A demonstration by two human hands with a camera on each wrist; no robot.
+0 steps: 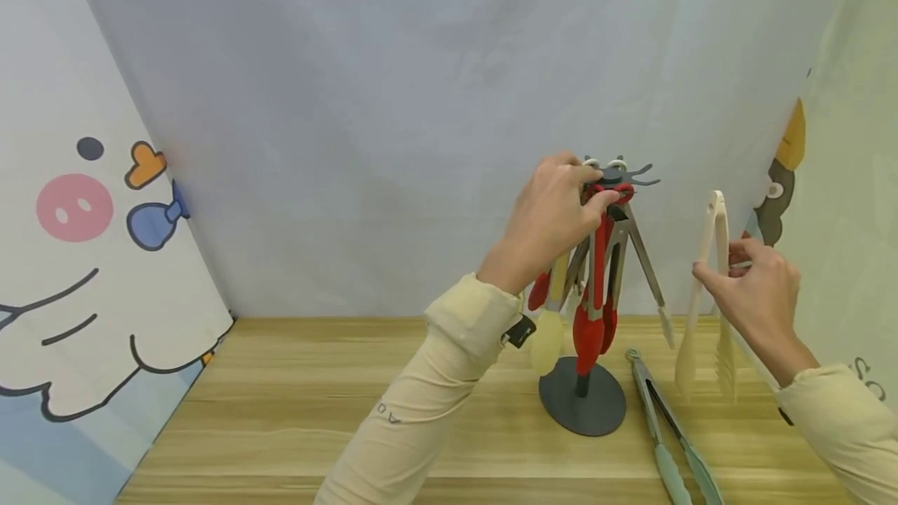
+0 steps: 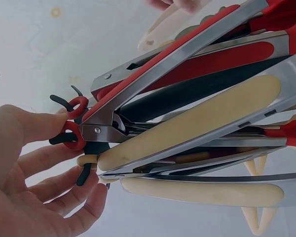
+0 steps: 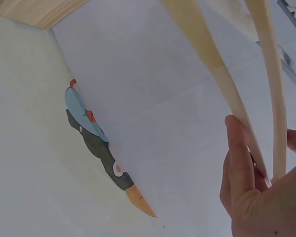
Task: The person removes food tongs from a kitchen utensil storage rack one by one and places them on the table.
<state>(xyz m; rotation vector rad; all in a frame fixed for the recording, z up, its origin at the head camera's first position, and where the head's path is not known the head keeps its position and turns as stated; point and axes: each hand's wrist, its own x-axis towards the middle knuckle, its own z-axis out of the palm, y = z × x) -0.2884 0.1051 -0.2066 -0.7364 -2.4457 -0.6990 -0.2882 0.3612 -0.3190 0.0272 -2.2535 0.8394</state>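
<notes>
A dark tongs stand [image 1: 561, 410] on a round base bears several hanging tongs. My left hand [image 1: 550, 213] is at its top, thumb and fingers curled around the hooks. In the left wrist view the thumb touches a hook beside the red ring of the red-tipped tongs [image 2: 170, 57]; cream-handled tongs [image 2: 202, 121] hang close by. To the right, my right hand [image 1: 761, 294] pinches cream tongs [image 1: 687, 361] by their arms, hinge end up and tips down, apart from the stand. The right wrist view shows thumb and fingers at the narrow end of these tongs [image 3: 239, 106].
Metal tongs with pale green handles [image 1: 669, 474] lie slightly spread on the wooden table [image 1: 316, 411], right of the stand's base. A bare forked hook [image 1: 641, 174] points right from the stand's top. Pale curtains with cartoon prints [image 1: 73, 209] surround the table.
</notes>
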